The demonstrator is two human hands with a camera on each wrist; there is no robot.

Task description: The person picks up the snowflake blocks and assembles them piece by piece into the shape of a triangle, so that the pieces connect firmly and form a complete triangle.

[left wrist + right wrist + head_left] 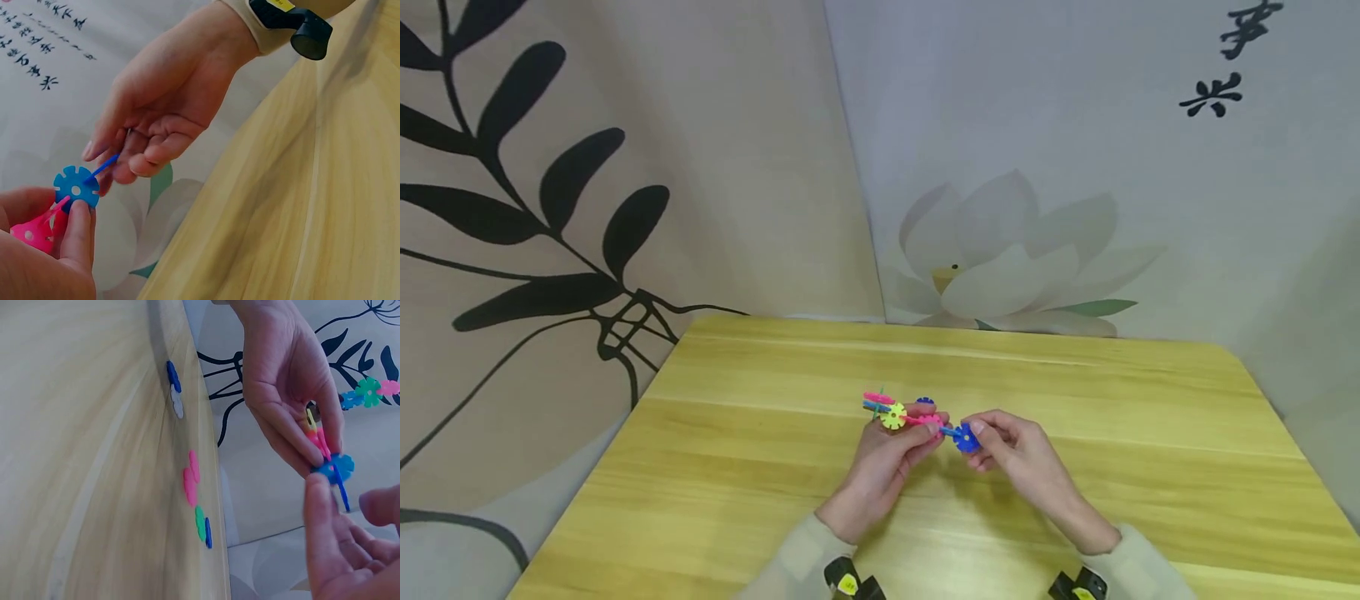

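Observation:
Before the middle of the table, my left hand [883, 467] holds a joined string of notched plastic snowflake discs. Among them are a yellow disc [893, 416], a pink disc [30, 235] and a light blue disc [76, 184]. Thumb and fingers pinch the string near the light blue disc. At its right end a dark blue disc [966, 437] sits crosswise in the light blue one. My right hand [1026, 462] reaches round this dark blue disc; both wrist views show its thumb and fingers apart, with the disc's edge between them. The palm partly hides the pink disc.
Just beyond the left fingers shows another blue disc [925, 401]. Along the table [737, 467] edge in the right wrist view, several discs appear, including a white disc [177, 402] and a green disc [200, 524]. A printed wall [760, 167] stands behind the table.

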